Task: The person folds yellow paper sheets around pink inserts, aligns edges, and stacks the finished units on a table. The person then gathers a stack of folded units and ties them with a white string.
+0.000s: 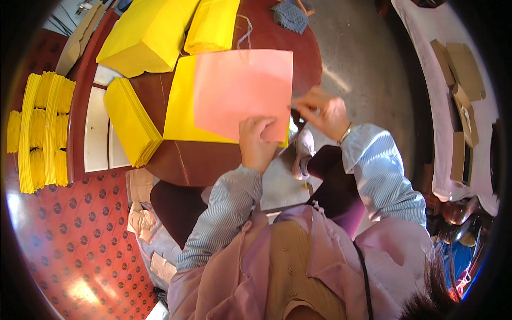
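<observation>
A pink sheet (242, 88) lies over a larger yellow sheet (180, 109) on the dark red round-ended table (197, 162). My left hand (257, 143) rests on the lower edge of the pink sheet, its thumb spread away from the fingers. By the right edge of the sheets is my right hand (322, 112), its fingers pinched together and slightly blurred. A small dark spot shows at those fingertips; what they hold is too small to make out. A thin pale loop of cord (245, 34) reaches the pink sheet's top edge.
Left of the sheets stands a yellow stack (132, 121), with larger yellow stacks (141, 40) behind it. More yellow bundles (45, 130) sit at far left. A grey-blue cloth (290, 16) lies near the table's far edge. Cardboard pieces (464, 69) rest on a pale-covered surface at right.
</observation>
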Demonstrator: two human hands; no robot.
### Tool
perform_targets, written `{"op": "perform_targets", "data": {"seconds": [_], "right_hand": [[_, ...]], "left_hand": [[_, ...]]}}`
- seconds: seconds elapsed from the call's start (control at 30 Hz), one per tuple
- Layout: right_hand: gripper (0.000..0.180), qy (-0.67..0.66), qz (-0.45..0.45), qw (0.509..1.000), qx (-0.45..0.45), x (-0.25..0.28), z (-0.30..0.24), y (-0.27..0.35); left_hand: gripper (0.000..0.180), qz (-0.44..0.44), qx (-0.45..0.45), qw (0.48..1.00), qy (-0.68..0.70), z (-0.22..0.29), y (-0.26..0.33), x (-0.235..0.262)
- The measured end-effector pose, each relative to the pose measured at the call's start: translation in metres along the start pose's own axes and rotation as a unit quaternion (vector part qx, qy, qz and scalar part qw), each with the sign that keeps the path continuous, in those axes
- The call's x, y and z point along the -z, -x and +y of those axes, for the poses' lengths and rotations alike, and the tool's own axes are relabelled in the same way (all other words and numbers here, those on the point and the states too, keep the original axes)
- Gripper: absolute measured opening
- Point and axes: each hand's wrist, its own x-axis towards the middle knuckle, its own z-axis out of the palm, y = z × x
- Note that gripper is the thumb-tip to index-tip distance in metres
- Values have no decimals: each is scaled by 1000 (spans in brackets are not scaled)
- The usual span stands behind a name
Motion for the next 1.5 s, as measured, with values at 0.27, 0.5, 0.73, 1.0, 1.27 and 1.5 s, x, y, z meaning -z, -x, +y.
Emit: {"op": "perform_targets", "data": {"seconds": [0.27, 0.5, 0.73, 1.0, 1.27, 1.5], "right_hand": [[46, 386, 89, 916, -61, -32, 144, -187], [43, 449, -45, 889, -79, -29, 159, -193], [14, -209, -49, 970, -110, 3, 60, -69], [22, -149, -135, 976, 79, -20, -18, 31], [26, -101, -155, 972, 148, -23, -1, 20], [25, -86, -177, 968, 158, -23, -4, 20]], "left_hand": [[48, -28, 15, 999, 25, 5, 3, 7], [49, -33, 3, 998, 44, -2, 11, 4], [34, -26, -40, 999, 16, -9, 11, 10], [20, -9, 24, 996, 87, -10, 8, 11], [21, 4, 24, 993, 114, -16, 10, 8], [20, 10, 30, 991, 127, -20, 11, 4]]}}
